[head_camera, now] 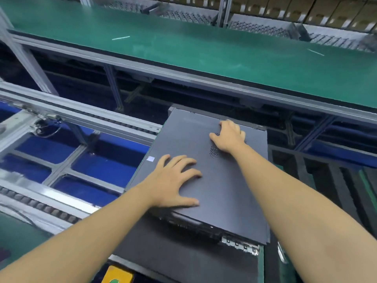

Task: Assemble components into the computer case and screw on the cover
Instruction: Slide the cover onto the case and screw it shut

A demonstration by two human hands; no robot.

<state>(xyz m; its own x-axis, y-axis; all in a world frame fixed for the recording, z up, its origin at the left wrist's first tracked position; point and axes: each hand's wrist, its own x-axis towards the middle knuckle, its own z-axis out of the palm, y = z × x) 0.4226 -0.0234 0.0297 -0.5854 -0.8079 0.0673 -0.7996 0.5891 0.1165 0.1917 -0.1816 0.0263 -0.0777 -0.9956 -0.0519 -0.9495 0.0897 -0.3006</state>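
A dark grey computer case (230,186) lies flat on a black foam pad (183,254), its side cover on top. My left hand (173,180) rests flat on the cover near its left front part, fingers spread. My right hand (229,136) presses on the cover farther back, over a patch of small vent holes (214,153), fingers slightly bent. A small white sticker (151,158) sits near the cover's left edge. At the near right corner the cover overhangs the case and bare metal slots (240,245) show beneath it.
A green conveyor belt (183,48) runs across the back, with cardboard boxes (306,9) and metal parts behind it. A roller track with aluminium rails (81,117) and blue bins (102,168) lies to the left. Black foam trays (336,180) stand on the right. A yellow object (116,274) sits at the bottom edge.
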